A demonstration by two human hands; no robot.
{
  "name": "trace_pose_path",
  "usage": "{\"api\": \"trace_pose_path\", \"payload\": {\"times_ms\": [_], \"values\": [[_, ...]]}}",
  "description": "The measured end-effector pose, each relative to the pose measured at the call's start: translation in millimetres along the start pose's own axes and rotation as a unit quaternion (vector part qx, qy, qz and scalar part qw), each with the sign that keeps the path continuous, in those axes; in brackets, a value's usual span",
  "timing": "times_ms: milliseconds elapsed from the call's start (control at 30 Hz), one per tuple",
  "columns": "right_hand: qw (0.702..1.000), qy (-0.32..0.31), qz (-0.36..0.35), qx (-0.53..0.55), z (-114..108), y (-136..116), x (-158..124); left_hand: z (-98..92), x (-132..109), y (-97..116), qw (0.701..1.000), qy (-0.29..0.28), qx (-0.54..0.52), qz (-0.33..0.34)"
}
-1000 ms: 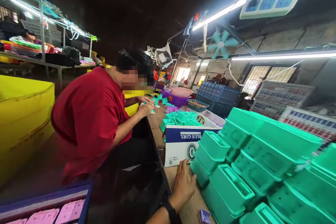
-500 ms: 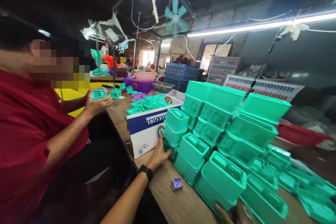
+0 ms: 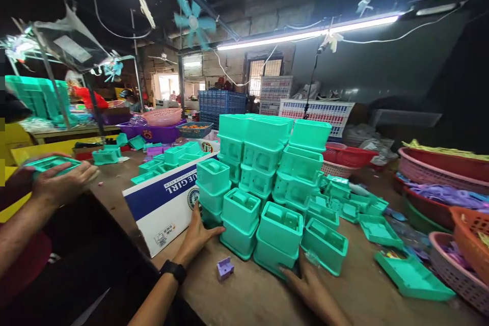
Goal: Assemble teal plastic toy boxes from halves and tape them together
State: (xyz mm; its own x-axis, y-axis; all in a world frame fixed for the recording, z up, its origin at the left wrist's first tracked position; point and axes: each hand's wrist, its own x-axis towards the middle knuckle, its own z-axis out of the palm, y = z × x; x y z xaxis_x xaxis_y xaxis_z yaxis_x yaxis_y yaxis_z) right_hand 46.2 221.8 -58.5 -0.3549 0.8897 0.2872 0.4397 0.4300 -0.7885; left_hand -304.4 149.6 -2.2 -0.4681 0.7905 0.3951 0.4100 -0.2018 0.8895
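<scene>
A stack of teal plastic boxes stands on the wooden table in front of me. My left hand, with a black watch on the wrist, lies flat against the left foot of the stack, between it and a blue and white carton. My right hand presses its fingers against the bottom front box of the stack. Neither hand holds anything. A small purple plastic part lies on the table between my hands.
A co-worker's hands at the left hold a teal part. Loose teal lids lie at the right, beside red and pink baskets of purple parts. Blue crates and more baskets stand at the back.
My view has swung right, away from the co-worker. My left hand has stayed at the stack's left foot, and my right hand has come fully into view against its front.
</scene>
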Motion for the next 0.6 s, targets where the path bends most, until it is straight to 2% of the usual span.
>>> {"api": "trace_pose_path", "payload": {"times_ms": [367, 600], "values": [[0.999, 0.013, -0.025, -0.042, 6, -8, -1, 16.1, 0, 5, 0.996, -0.002, 0.069, -0.048], [0.998, -0.022, -0.015, -0.056, 3, -6, 9, 22.3, 0, 11, 0.993, 0.005, 0.098, -0.071]]}}
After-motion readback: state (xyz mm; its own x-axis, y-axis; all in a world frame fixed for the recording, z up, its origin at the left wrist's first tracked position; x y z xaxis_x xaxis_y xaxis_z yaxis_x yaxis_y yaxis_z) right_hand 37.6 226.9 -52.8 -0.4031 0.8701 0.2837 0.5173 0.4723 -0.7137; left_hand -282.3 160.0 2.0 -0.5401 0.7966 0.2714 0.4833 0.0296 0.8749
